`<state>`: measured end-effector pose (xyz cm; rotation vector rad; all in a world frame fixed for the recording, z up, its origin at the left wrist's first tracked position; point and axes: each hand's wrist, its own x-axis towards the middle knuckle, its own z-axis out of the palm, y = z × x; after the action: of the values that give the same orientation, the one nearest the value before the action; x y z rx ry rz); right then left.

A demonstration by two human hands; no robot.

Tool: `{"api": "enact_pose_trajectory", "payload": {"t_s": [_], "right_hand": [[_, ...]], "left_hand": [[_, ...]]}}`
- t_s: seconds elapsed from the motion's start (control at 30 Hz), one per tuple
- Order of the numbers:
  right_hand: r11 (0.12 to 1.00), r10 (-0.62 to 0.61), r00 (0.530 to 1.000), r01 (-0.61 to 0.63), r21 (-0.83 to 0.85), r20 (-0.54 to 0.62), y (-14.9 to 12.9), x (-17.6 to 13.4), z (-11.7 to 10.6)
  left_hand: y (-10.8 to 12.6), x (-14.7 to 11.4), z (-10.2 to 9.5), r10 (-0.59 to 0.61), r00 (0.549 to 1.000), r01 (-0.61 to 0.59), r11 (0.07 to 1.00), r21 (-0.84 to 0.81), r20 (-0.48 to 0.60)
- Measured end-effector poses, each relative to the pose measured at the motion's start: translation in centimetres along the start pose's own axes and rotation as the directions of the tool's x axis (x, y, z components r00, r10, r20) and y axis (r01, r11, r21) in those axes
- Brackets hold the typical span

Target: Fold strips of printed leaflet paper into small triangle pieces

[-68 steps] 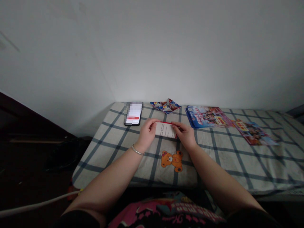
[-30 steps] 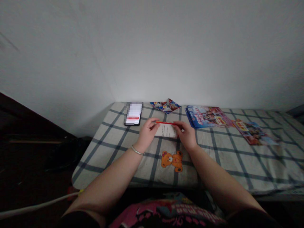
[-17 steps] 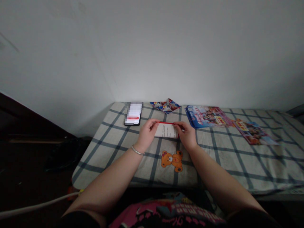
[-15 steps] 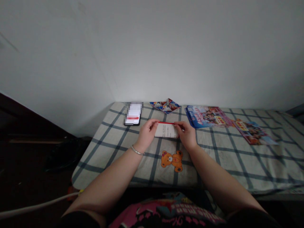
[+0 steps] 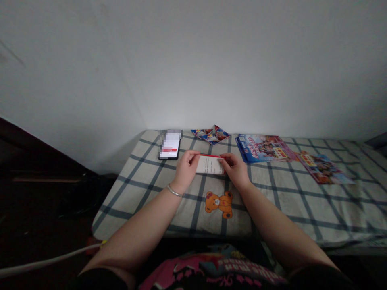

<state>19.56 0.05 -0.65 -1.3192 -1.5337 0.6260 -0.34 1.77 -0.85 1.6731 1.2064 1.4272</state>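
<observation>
Between my two hands is a small piece of folded paper (image 5: 209, 166), white with lines of print and a red strip along its far edge. My left hand (image 5: 186, 168) pinches its left end between thumb and fingers. At the right end, my right hand (image 5: 236, 170) is closed on the paper in the same way. Beyond the hands, against the wall, lies a folded paper shape (image 5: 211, 134) with colourful blue and red print. A teddy bear picture (image 5: 219, 204) on the cloth shows between my forearms.
A phone (image 5: 169, 145) with a lit screen lies left of my hands. To the right are a stack of colourful flyers (image 5: 263, 148) and a separate flyer (image 5: 325, 167). The checked tablecloth (image 5: 145, 177) meets the wall (image 5: 193, 72). A pale cable (image 5: 51, 262) runs at lower left.
The paper and my right hand's fingertips have shifted slightly to the left. Both hands keep their hold, and the things around them have stayed in place.
</observation>
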Motion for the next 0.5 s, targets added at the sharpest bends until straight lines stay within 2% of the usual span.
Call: {"api": "enact_pose_trajectory", "payload": {"t_s": [0.5], "right_hand": [[0.999,0.036,0.999,-0.036,0.035,-0.016,0.29,0.04,0.18]], "left_hand": [[0.17,0.12,-0.12,0.014,1.000,-0.014,0.999,0.037,0.001]]}}
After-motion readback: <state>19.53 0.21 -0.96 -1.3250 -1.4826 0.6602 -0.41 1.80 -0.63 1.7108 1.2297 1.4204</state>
